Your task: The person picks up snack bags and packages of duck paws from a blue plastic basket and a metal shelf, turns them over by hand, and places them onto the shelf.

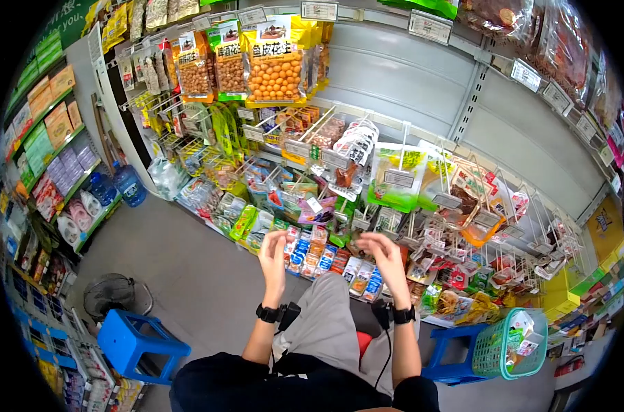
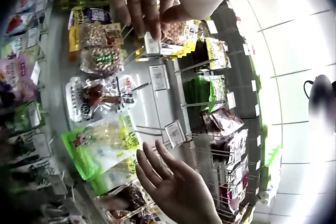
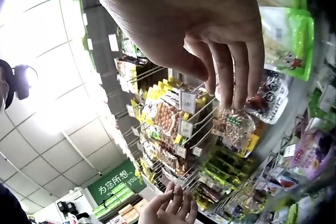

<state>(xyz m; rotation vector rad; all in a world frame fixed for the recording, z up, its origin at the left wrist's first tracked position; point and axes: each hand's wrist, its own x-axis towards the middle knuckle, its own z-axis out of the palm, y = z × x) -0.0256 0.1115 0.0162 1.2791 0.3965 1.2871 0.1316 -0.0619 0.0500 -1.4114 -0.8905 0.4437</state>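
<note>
Both hands are raised in front of a snack rack and hold nothing. My left hand [image 1: 273,259] has loosely bent fingers and hangs over the bottom row of small packets [image 1: 312,251]. Level with it, a little to the right, my right hand [image 1: 385,261] has its fingers loosely bent, pointing toward the left hand. A green-and-white snack bag [image 1: 397,177] hangs on a hook beyond the right hand. In the left wrist view, the right hand [image 2: 181,190] overlaps the rack with fingers spread. The right wrist view shows the left hand [image 3: 168,211] low in the picture.
Yellow peanut bags [image 1: 276,65] hang on the upper rack, with metal hooks and price tags sticking out below. A green basket [image 1: 487,353] with packets stands at right by a blue stool. Another blue stool [image 1: 137,343] and a fan [image 1: 111,294] stand at left.
</note>
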